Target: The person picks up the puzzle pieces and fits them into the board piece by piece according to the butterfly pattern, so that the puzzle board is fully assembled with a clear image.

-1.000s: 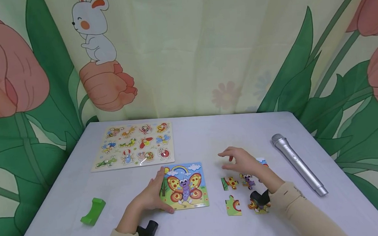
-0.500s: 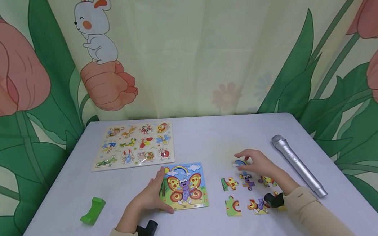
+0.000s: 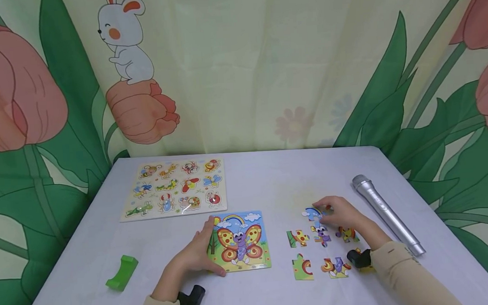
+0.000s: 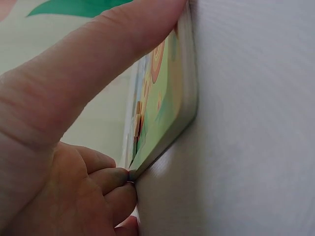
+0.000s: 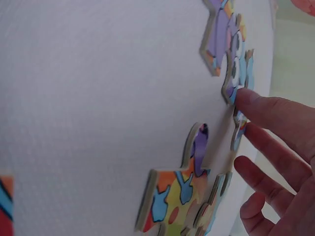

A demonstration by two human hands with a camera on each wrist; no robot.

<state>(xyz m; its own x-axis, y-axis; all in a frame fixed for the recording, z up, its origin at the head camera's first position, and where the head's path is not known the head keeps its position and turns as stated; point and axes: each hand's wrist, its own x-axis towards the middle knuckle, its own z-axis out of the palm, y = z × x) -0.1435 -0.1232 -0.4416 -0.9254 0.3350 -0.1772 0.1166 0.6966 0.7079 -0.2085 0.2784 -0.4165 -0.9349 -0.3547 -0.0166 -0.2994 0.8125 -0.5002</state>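
Note:
My left hand (image 3: 194,252) grips the left side of a square butterfly puzzle board (image 3: 243,246); in the left wrist view its thumb lies along one edge and its fingertips are at a corner. At the right, my right hand (image 3: 343,211) has thumb and index finger at opposite edges of a rainbow puzzle piece (image 3: 313,212), just beyond the butterfly-face piece (image 3: 321,235). Around them lie a left-wing piece (image 3: 297,238), a right-wing piece (image 5: 172,206), a green corner piece (image 3: 302,266) and a lower-body piece (image 3: 336,267). The right wrist's black camera partly covers another piece.
An insect puzzle board (image 3: 175,189) lies at the back left. A green curved block (image 3: 122,273) is at the left front. Beyond the right hand, a silver microphone (image 3: 388,213) lies slanted on the white table (image 3: 254,180).
My right hand first moved right and came down to the rainbow piece, then shifted slightly to its right side, uncovering more of it. My left hand stays on the butterfly board.

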